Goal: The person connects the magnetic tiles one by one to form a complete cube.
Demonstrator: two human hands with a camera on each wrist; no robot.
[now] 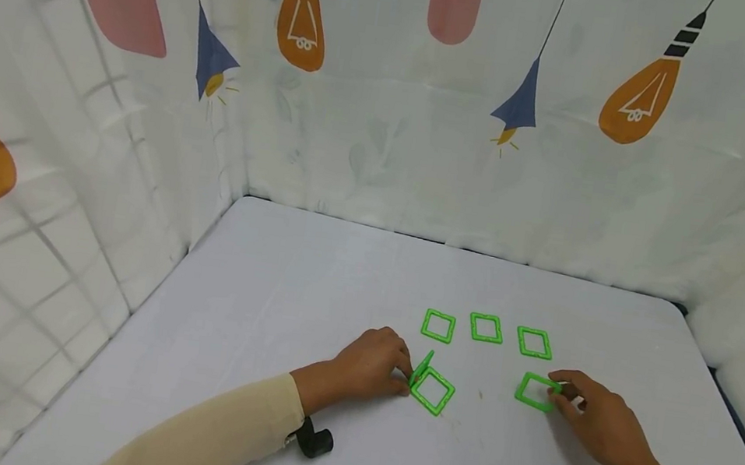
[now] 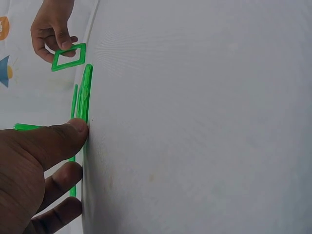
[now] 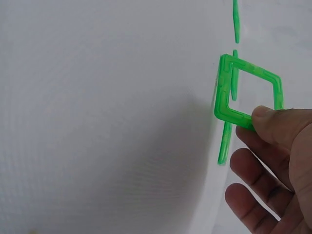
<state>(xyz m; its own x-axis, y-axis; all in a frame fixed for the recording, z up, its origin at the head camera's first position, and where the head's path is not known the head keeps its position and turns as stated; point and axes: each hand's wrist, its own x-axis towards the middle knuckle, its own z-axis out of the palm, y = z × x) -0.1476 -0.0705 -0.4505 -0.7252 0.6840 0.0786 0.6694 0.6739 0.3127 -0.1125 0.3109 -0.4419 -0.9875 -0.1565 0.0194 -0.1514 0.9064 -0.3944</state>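
My left hand (image 1: 374, 366) rests low over the table, its thumb and fingers pinching a green square frame tile (image 1: 421, 366) that stands tilted up. That tile meets the edge of a second green square tile (image 1: 445, 402), which lies flat to its right. In the left wrist view the left thumb (image 2: 68, 136) presses on the green edge. Off to the right, my right hand (image 1: 602, 424) pinches another green square tile (image 3: 222, 90) by one side between thumb and fingertips. It is held up at a slant, with its open middle facing the right wrist camera.
Three more green square tiles lie in a row farther back: a left one (image 1: 442, 314), a middle one (image 1: 487, 340) and a right one (image 1: 536, 355). A white-covered table (image 1: 310, 279) is bordered by a hanging cloth (image 1: 381, 163) printed with lamps and bulbs.
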